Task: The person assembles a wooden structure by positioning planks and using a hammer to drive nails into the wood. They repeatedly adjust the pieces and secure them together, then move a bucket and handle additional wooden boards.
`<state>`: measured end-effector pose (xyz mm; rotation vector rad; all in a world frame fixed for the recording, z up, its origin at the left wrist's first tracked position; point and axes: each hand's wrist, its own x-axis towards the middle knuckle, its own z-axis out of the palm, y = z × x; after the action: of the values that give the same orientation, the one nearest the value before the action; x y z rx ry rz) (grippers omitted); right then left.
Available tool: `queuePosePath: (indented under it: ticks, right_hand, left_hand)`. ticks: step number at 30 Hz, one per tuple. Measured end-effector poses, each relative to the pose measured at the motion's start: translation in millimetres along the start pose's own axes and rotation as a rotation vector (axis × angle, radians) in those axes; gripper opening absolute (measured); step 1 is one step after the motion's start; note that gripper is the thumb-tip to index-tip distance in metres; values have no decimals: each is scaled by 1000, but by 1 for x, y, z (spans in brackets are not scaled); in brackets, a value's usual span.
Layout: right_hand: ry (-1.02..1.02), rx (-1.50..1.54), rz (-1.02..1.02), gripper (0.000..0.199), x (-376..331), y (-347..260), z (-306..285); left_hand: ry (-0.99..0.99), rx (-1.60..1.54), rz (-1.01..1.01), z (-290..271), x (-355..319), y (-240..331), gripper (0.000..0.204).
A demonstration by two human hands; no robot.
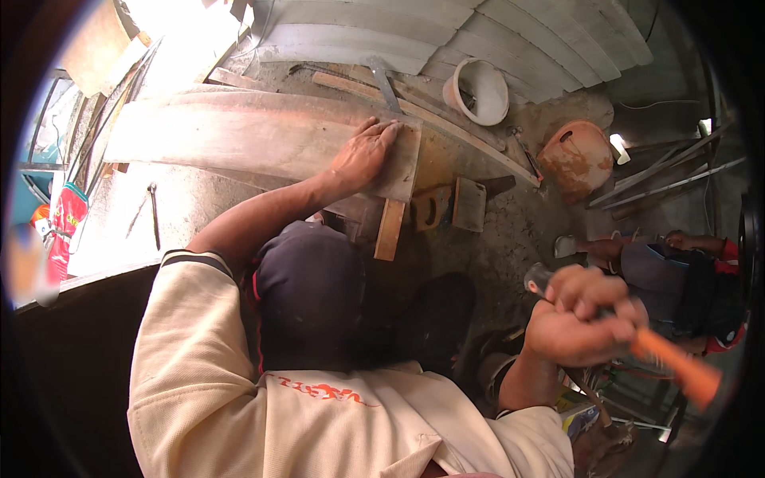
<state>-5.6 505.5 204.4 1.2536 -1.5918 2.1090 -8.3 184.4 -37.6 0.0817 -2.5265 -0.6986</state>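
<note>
My left hand (pixel 368 155) lies flat on the near end of a wide, pale wooden plank (pixel 231 127), its fingers stretched toward the far edge. A narrow wooden strip (pixel 389 231) sticks out from beneath that end. At the right, my right hand (pixel 586 315) is raised and closed round an orange tool (pixel 681 370) with a dark butt. Blur hides the tool's far end, and I cannot make out its exact kind. A flat metal strip (pixel 384 86) lies beyond my left hand. Just right of the plank are a handsaw handle (pixel 430 209) and a small framed board (pixel 470 204).
A white bucket (pixel 480 92) and a dirty orange tub (pixel 578 159) stand at the far right. Long wooden battens (pixel 438 119) lie behind the plank. Another person (pixel 657 275) sits at the right, near metal bars (pixel 677 175). A long-handled tool (pixel 154 215) lies at the left.
</note>
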Motion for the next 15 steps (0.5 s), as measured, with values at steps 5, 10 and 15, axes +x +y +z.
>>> queuePosePath:
  ticks: [5, 10, 15]
  right_hand:
    - [-820, -1055, 828, 33, -46, 55, 20]
    - [-336, -639, 363, 30, -22, 15, 2]
    - [213, 172, -174, 33, 10, -14, -4]
  left_hand:
    - [-53, -5, -57, -4, 2, 6, 50]
    - [-68, 60, -63, -2, 5, 4, 50]
    - [16, -3, 6, 0, 2, 0, 49]
